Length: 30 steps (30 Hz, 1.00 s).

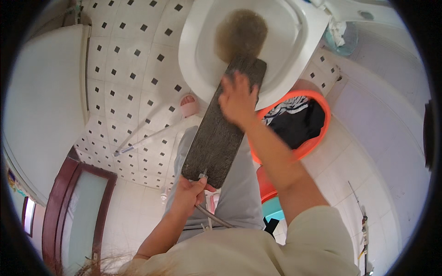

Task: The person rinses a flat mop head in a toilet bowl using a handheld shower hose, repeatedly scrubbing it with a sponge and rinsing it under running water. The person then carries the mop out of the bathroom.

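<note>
A long dark grey flat mop pad [217,138] slants from my lap up over the front rim of a white toilet bowl [193,45]. My left hand [190,193] grips a metal spray nozzle [203,176] at the pad's lower end, with fingers touching its edge. From the nozzle, a flexible metal hose [215,218] runs back across my lap. My right hand [240,100], blurred, lies on the pad's upper part with its fingers apart. Murky brown water [241,32] stands in the bowl just beyond the pad's far end.
An orange basin [326,120] holding dark and striped cloth stands right of the toilet. A pale pole [155,134] extends left from near the pad; whether they join is hidden. A pink slipper [189,107], a clear bin [345,43] and a brown-framed door [81,203] are around me.
</note>
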{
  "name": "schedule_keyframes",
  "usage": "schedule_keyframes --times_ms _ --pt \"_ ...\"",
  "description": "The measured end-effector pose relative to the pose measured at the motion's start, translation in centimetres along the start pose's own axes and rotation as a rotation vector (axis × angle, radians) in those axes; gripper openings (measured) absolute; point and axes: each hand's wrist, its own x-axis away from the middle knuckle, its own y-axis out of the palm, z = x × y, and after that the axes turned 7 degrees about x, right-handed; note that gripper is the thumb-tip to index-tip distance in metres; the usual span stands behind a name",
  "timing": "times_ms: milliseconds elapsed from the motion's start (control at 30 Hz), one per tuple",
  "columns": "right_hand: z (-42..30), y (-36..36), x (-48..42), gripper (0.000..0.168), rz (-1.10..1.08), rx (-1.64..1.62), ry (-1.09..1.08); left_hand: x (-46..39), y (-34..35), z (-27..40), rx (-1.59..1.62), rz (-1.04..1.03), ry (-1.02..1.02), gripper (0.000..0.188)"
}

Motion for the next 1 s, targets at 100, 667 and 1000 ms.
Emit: schedule_keyframes --times_ms 100,667,1000 --pt "6.8 1.6 -8.6 0.050 -0.244 -0.010 0.243 -0.2 -0.2 0.2 -0.038 -0.031 -0.002 0.030" --pt "4.7 2.7 -4.3 0.063 0.096 -0.199 0.314 -0.1 0.0 0.3 -0.101 0.000 -0.050 0.017" --pt "-1.1 0.6 5.0 0.068 0.164 -0.154 0.102 0.5 0.6 0.0 -0.064 0.020 -0.021 0.015"
